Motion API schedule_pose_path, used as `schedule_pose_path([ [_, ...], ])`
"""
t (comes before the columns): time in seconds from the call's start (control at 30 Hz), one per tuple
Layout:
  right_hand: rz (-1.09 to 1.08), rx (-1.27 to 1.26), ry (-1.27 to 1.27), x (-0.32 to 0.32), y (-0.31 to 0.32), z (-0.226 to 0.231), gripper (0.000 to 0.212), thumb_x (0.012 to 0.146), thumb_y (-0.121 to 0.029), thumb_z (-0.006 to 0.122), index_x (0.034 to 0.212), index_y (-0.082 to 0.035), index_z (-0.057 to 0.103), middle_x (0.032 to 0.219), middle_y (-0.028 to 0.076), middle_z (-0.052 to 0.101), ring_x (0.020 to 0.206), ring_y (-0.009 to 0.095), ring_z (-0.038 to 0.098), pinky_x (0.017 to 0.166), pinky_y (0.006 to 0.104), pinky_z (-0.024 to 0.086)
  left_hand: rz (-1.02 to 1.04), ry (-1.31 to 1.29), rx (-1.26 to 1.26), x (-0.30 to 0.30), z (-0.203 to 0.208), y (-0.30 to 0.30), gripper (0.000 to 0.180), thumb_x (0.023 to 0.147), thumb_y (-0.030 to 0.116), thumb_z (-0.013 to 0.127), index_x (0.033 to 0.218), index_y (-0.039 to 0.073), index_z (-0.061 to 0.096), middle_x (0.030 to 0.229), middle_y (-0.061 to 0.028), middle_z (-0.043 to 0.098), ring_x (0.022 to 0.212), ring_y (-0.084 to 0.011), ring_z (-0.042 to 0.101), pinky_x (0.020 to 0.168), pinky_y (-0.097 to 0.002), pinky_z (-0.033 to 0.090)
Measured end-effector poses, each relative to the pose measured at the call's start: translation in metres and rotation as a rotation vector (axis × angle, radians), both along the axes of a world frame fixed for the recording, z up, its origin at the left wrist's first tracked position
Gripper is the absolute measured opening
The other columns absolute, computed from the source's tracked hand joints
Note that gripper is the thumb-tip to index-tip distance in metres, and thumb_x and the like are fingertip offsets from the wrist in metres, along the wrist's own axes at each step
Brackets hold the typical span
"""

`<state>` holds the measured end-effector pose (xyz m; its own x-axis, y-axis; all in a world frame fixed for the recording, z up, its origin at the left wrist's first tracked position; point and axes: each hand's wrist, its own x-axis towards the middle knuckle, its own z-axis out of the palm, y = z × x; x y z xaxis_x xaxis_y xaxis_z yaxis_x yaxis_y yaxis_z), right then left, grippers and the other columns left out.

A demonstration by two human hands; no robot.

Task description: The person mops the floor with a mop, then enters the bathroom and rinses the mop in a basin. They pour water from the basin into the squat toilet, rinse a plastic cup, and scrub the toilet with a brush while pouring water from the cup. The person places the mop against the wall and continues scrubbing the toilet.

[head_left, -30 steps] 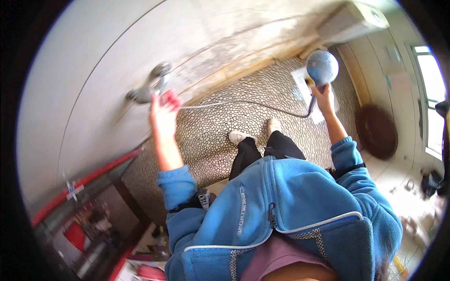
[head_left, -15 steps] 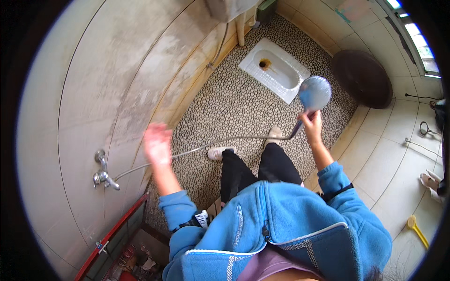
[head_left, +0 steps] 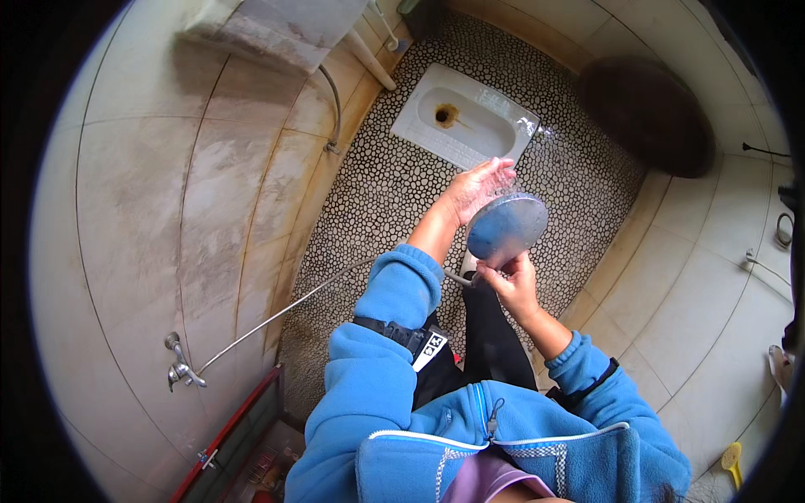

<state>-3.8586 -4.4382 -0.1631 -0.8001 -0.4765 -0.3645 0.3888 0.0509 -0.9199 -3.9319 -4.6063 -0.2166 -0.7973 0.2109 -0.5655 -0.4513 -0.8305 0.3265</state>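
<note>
right hand (head_left: pixel 513 285) gripping shower head (head_left: pixel 506 226) by its handle | disc faces up and away, handle running back toward person | left hand (head_left: pixel 476 189) open, fingers spread in spray above squat toilet (head_left: pixel 464 126)

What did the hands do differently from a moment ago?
The left hand let go of the wall tap and swung over to the shower head, now under its spray. The right hand kept gripping the shower head's handle throughout.

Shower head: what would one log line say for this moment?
right hand: grips shower head | left hand: open, at its face | hose: to wall tap
</note>
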Motion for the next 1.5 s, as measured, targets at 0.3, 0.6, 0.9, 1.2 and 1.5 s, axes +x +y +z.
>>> schedule_pose_path([
  [0.3,-0.215,0.060,-0.068,-0.035,-0.007,-0.034,0.030,0.073,-0.006,0.072,0.093,-0.003,0.050,0.081,0.001,0.058,0.071,0.009,0.055,0.065,0.0224,0.045,-0.052,0.268,-0.001,0.013,-0.020,0.009,0.044,0.094,0.031,0.040,0.128,0.003,0.041,0.123,-0.0094,0.049,0.113,-0.0187,0.047,0.099,-0.0341,0.036],
  [0.6,-0.138,-0.246,-0.054,-0.097,-0.051,-0.057,0.023,0.071,-0.001,0.049,0.092,0.002,0.057,0.088,0.004,0.056,0.080,0.014,0.056,0.077,0.0270,0.045,-0.122,0.043,-0.879,0.089,-0.029,0.014,0.034,0.078,0.008,0.067,0.107,0.006,0.048,0.079,0.0065,0.046,0.071,-0.0035,0.044,0.067,-0.0180,0.040],
  [0.9,0.303,-0.469,-0.724,-0.215,-0.176,-0.064,0.030,0.090,-0.019,0.047,0.112,-0.001,0.054,0.100,0.012,0.062,0.088,0.021,0.062,0.075,0.0385,0.053,0.270,0.088,-0.820,0.080,-0.056,-0.054,0.040,0.075,-0.005,0.065,0.110,0.009,0.051,0.074,0.0076,0.046,0.067,-0.0031,0.045,0.062,-0.0188,0.041],
  [1.2,0.363,-0.124,-0.469,-0.350,-0.357,-0.138,0.046,0.091,-0.041,0.043,0.119,-0.004,0.045,0.105,0.020,0.057,0.091,0.029,0.058,0.079,0.0420,0.048,0.403,-0.039,-0.797,0.031,-0.115,-0.183,0.020,0.074,-0.003,0.064,0.089,0.005,0.054,0.072,0.0071,0.043,0.066,-0.0043,0.042,0.064,-0.0200,0.038],
  [1.5,0.052,-0.270,-0.432,-0.435,-0.534,-0.223,0.049,0.093,-0.045,0.035,0.120,-0.004,0.037,0.087,0.017,0.055,0.071,0.026,0.056,0.067,0.0432,0.051,0.378,-0.137,-0.794,0.025,-0.141,-0.253,0.017,0.073,-0.003,0.066,0.082,0.006,0.055,0.080,0.0012,0.055,0.070,-0.0086,0.050,0.067,-0.0241,0.041],
])
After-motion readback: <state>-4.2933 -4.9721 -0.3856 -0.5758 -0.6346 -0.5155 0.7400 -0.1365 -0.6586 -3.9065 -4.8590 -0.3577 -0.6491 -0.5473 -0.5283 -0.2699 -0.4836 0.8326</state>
